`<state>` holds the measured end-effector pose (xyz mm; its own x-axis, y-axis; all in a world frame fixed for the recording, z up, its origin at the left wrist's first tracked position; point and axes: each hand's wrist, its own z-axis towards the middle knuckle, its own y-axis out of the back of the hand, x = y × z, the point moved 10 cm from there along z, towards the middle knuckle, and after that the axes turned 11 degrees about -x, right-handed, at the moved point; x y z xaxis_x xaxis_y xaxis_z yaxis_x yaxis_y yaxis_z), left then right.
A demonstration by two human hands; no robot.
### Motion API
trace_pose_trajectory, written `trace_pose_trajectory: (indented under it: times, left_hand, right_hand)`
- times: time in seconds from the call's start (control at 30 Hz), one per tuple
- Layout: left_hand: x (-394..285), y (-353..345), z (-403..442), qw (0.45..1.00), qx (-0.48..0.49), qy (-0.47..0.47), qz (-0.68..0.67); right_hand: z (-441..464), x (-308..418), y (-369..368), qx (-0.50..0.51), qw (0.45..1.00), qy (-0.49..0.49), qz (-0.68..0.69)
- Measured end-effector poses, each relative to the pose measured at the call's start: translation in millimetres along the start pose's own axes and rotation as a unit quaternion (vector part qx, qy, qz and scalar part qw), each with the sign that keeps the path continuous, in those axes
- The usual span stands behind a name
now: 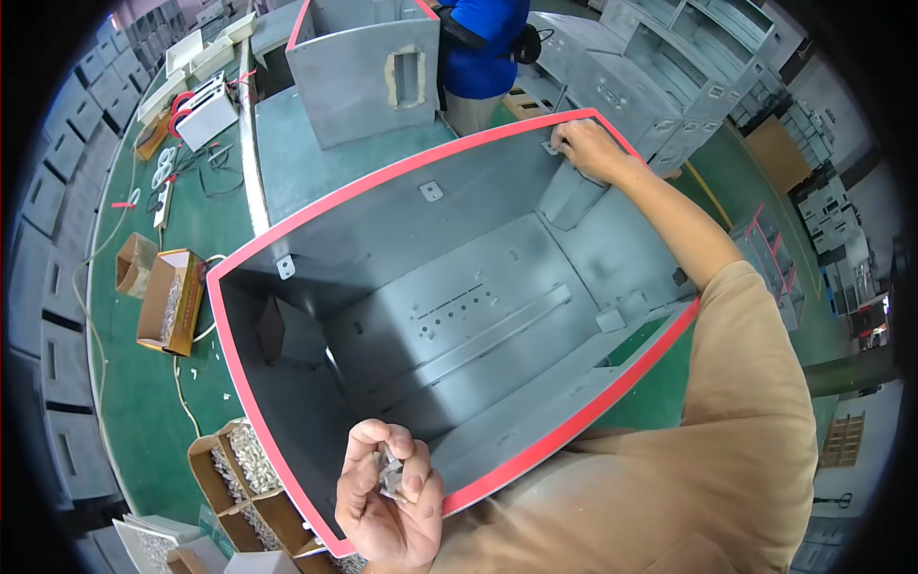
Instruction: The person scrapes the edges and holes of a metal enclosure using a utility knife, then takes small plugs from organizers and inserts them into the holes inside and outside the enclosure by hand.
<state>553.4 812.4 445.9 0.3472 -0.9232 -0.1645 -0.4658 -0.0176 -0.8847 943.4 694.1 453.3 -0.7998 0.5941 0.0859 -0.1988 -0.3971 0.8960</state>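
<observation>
A large grey metal cabinet shell [478,306] lies with its open side up, its rim edged with a red strip [402,165]. My left hand [392,493] is palm up over the near-left rim, fingers curled around several small shiny pieces [389,472] that look like clips or hardware. Over at the far right corner, my right hand [585,148] has its fingers bent at the rim, close to a small metal tab [550,147]. What its fingertips hold, if anything, is hidden. More tabs with holes [432,191] sit along the far wall.
On the green bench at left are a carton of small parts [172,301], a divided cardboard box of white pieces [251,459], cables and a white device [206,115]. Another grey cabinet [363,86] stands behind, beside a person in blue [486,38]. Stacked cabinets [631,86] stand at right.
</observation>
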Motion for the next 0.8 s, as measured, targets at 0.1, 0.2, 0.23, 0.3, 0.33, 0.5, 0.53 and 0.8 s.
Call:
trace_pose_trajectory:
  times: [0.1,0.2,0.23,0.3,0.33,0.5,0.53,0.8]
  left_hand:
    - [-2,5,0,1.000,-0.020,-0.019,0.013]
    - [-3,7,0,0.999,-0.018,-0.027,0.021]
    - [-4,7,0,0.999,-0.013,-0.027,0.024]
    - [-3,7,1,0.999,0.009,-0.025,0.047]
    - [-5,7,0,0.998,0.018,-0.029,0.058]
    - [0,10,-3,0.997,0.022,0.032,0.063]
    - [1,8,-3,0.998,0.030,0.033,0.046]
    - [-1,5,-1,0.994,0.023,-0.001,0.107]
  right_hand:
    - [1,-2,1,0.022,0.999,-0.043,-0.004]
    - [0,2,-2,0.012,0.998,-0.061,-0.018]
    - [-1,2,-1,0.002,0.998,-0.060,-0.024]
    - [-4,-4,-3,0.004,0.992,-0.079,-0.100]
    - [-3,-4,-5,0.005,0.988,-0.083,-0.134]
    - [-1,-5,-7,0.015,0.980,-0.092,-0.178]
    - [-2,-3,-3,0.022,0.980,-0.098,-0.172]
    - [-27,174,40,0.116,0.989,0.010,0.094]
